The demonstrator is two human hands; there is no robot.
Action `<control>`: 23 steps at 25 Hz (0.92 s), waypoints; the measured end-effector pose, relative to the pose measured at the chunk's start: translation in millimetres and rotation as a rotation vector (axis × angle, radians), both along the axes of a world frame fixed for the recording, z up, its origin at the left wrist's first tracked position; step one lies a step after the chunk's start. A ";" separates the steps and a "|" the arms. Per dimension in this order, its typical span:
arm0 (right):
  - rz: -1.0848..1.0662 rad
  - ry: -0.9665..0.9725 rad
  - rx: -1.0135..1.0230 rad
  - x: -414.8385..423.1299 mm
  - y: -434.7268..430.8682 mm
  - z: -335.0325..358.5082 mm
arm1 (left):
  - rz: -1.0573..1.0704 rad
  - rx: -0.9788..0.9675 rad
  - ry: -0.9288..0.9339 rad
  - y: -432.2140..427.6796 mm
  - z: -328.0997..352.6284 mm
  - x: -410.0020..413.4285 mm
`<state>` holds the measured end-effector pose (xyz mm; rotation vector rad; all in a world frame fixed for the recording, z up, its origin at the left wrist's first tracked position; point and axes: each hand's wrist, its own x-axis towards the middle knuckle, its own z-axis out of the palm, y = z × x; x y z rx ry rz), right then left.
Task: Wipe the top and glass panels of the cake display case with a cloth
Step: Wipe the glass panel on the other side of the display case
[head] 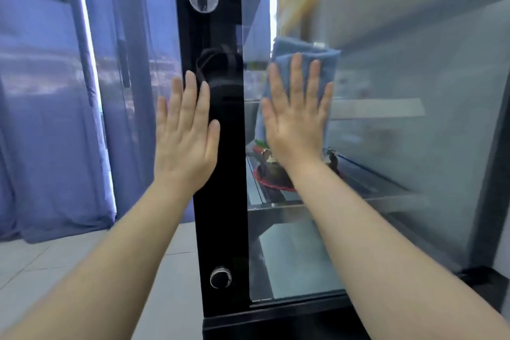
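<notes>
Head view: right hand, fingers spread flat, presses the blue cloth on the glass panel near its left edge — unwiped glass stretches rightward. Left hand, spread and empty, braces on the black frame — wiping falls to the right.

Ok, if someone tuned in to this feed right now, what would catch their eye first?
The two flat hands up front: the right hand presses a blue cloth against the glass near its left edge, and the left hand lies open against the black post beside it. Behind the glass, just below the right hand, a dark cake sits on a shelf.
</notes>
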<state>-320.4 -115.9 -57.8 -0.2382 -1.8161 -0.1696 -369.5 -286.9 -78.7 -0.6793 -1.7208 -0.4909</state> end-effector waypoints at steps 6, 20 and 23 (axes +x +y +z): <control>0.009 0.120 0.029 3.0 40.7 24.3 | 0.026 0.038 0.081 12.1 -8.3 -14.7; 0.056 0.123 0.067 -7.9 6.0 -0.1 | 0.040 -0.002 0.139 21.5 54.3 -17.5; 0.080 0.021 0.307 13.1 54.0 -61.7 | 0.019 0.005 0.120 23.3 48.6 -9.4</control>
